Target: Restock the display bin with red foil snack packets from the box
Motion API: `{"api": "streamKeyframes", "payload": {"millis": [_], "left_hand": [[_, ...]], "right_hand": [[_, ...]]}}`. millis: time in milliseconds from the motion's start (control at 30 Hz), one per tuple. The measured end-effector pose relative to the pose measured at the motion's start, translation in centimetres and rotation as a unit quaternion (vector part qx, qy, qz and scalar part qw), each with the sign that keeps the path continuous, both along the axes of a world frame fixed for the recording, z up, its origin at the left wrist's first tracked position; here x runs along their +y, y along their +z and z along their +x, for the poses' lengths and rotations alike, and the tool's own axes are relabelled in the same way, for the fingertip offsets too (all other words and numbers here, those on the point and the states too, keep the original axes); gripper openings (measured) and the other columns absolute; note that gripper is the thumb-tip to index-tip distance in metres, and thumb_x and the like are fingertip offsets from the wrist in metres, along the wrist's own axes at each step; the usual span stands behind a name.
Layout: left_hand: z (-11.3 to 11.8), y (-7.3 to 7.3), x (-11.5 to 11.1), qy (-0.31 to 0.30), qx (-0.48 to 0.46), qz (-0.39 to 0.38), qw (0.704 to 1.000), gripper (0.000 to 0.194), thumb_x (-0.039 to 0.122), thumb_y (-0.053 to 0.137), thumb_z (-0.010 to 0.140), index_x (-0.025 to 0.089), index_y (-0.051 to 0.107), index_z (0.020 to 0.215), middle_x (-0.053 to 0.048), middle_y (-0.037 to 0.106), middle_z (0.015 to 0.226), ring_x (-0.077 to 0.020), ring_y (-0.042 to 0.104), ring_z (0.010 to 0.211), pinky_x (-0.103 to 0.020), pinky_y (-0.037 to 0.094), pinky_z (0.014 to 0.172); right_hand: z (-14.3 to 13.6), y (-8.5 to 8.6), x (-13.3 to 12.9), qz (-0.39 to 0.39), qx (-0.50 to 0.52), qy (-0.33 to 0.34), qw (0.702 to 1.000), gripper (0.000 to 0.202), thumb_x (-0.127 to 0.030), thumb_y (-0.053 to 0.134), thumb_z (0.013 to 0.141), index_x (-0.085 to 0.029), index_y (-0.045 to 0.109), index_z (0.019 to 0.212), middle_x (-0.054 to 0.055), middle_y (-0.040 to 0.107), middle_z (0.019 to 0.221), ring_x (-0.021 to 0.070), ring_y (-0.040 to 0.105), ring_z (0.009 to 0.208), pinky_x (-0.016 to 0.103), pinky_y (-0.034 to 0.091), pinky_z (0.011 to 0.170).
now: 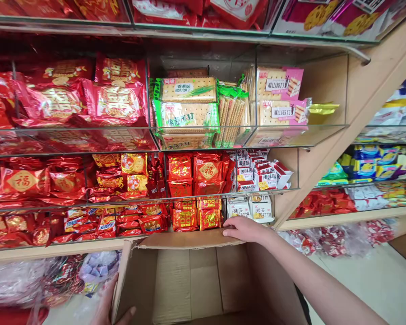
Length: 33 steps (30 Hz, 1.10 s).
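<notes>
A brown cardboard box (pixel 189 240) stands open-topped in front of the lowest shelf, and its bare inside shows. My left hand (pixel 110 304) grips the box's left wall, with a thumb on the inner side; part of it is cut off by the lower edge. On the far right, my right hand (pixel 245 229) is closed over the back flap of the box. Just beyond its fingers sit white packets of soda crackers (pixel 250 208). Red-wrapped packets (pixel 196 219) lie behind the flap.
Tiered shelves with clear dividers hold red snack packs (pixel 117 101), green-edged crackers (pixel 189 90) and pink-labelled crackers (pixel 280 113). A slanted wooden side panel (pixel 345 131) rises at right. Plastic-bagged goods (pixel 16 280) lie under the shelf at left, others (pixel 341 239) at right.
</notes>
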<state>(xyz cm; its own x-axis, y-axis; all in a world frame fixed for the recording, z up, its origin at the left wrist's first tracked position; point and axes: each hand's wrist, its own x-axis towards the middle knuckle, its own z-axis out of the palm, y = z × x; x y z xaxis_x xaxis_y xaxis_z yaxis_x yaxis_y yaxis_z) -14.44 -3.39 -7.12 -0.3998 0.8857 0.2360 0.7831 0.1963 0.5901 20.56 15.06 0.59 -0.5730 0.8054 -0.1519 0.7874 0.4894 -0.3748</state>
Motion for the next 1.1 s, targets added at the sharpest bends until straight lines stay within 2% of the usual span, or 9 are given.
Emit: {"api": "streamKeyframes", "payload": {"millis": [133, 267, 467, 600, 700, 767, 867, 933, 1100], "left_hand": [[-1.0, -0.1, -0.5, -0.072, -0.001, -0.08, 0.994, 0.063, 0.035, 0.041, 0.071, 0.027, 0.017, 0.129, -0.001, 0.036, 0.13, -0.0231, 0.026, 0.121, -0.042, 0.026, 0.099], [-1.9, -1.0, -0.9, -0.097, -0.035, -0.084, 0.991, 0.066, 0.031, 0.042, 0.071, 0.026, 0.013, 0.13, 0.001, 0.026, 0.135, -0.0218, 0.017, 0.124, -0.039, 0.018, 0.102], [-2.0, -1.2, -1.1, -0.095, -0.024, -0.112, 0.989, 0.067, 0.037, 0.039, 0.074, 0.021, 0.008, 0.131, -0.003, 0.02, 0.137, -0.0204, 0.02, 0.123, -0.037, 0.023, 0.1], [-0.4, 1.9, -1.3, -0.069, 0.055, -0.024, 0.996, 0.06, 0.04, 0.044, 0.069, 0.018, 0.031, 0.123, -0.01, 0.041, 0.126, -0.026, 0.031, 0.118, -0.042, 0.029, 0.097], [3.3, 6.2, -0.4, -0.142, 0.134, 0.098, 0.976, 0.035, 0.031, 0.044, 0.072, 0.031, 0.047, 0.107, 0.001, 0.043, 0.123, -0.0216, 0.031, 0.119, -0.039, 0.028, 0.099], [6.5, 8.8, 1.5, -0.221, 0.151, 0.104, 0.958, 0.03, 0.028, 0.04, 0.076, 0.033, 0.051, 0.103, 0.003, 0.045, 0.122, -0.0183, 0.03, 0.119, -0.034, 0.028, 0.099], [10.9, 10.7, 6.7, -0.319, 0.157, -0.062, 0.933, 0.034, 0.028, 0.031, 0.08, 0.025, 0.054, 0.104, -0.004, 0.049, 0.118, -0.0179, 0.039, 0.112, -0.032, 0.028, 0.097], [13.0, 10.7, 10.7, -0.335, 0.157, -0.178, 0.912, 0.035, 0.027, 0.027, 0.081, 0.021, 0.059, 0.096, -0.008, 0.058, 0.103, -0.0193, 0.05, 0.099, -0.033, 0.037, 0.088], [15.6, 9.1, 18.0, -0.366, 0.161, -0.294, 0.868, 0.031, 0.039, 0.047, 0.074, 0.022, 0.056, 0.098, -0.007, 0.06, 0.098, -0.0215, 0.055, 0.091, -0.039, 0.043, 0.077]], "right_hand": [[-0.7, 0.0, 0.2, -0.021, -0.021, 0.02, 0.999, 0.026, -0.037, 0.043, 0.076, -0.023, 0.062, 0.085, 0.002, 0.063, 0.085, 0.0149, 0.056, 0.076, 0.022, 0.04, 0.063], [-2.9, -0.1, 1.1, 0.015, -0.039, 0.011, 0.999, 0.021, -0.031, 0.051, 0.07, -0.02, 0.058, 0.087, 0.003, 0.058, 0.089, 0.0145, 0.055, 0.08, 0.022, 0.04, 0.067], [-6.7, -0.7, 1.7, 0.109, -0.082, -0.072, 0.988, 0.054, -0.031, 0.065, 0.058, -0.015, 0.043, 0.105, 0.012, 0.043, 0.106, 0.0239, 0.046, 0.095, 0.032, 0.04, 0.072], [-7.4, -1.2, 1.4, 0.146, -0.099, -0.089, 0.98, 0.049, -0.025, 0.06, 0.064, -0.015, 0.04, 0.109, 0.014, 0.036, 0.115, 0.0266, 0.042, 0.1, 0.037, 0.039, 0.075], [-7.2, -1.6, 1.3, 0.164, -0.105, -0.085, 0.977, 0.053, -0.02, 0.056, 0.067, -0.016, 0.035, 0.116, 0.015, 0.025, 0.126, 0.0262, 0.039, 0.103, 0.036, 0.038, 0.078], [-7.1, -1.8, 1.6, 0.173, -0.108, -0.077, 0.976, 0.062, -0.021, 0.056, 0.067, -0.016, 0.028, 0.122, 0.015, 0.024, 0.128, 0.0255, 0.038, 0.104, 0.035, 0.038, 0.079], [-6.9, -1.9, 2.2, 0.193, -0.113, -0.07, 0.972, 0.066, -0.023, 0.051, 0.071, -0.013, 0.018, 0.127, 0.016, 0.031, 0.124, 0.0253, 0.04, 0.103, 0.036, 0.039, 0.079], [-6.9, -1.7, 2.7, 0.211, -0.12, -0.066, 0.968, 0.058, -0.02, 0.043, 0.076, -0.012, 0.019, 0.127, 0.017, 0.036, 0.121, 0.0253, 0.04, 0.104, 0.037, 0.039, 0.08], [-6.5, -1.0, 3.9, 0.254, -0.151, -0.055, 0.954, 0.038, -0.013, 0.031, 0.081, -0.007, 0.035, 0.118, 0.021, 0.047, 0.111, 0.0266, 0.044, 0.102, 0.04, 0.039, 0.079]]}}
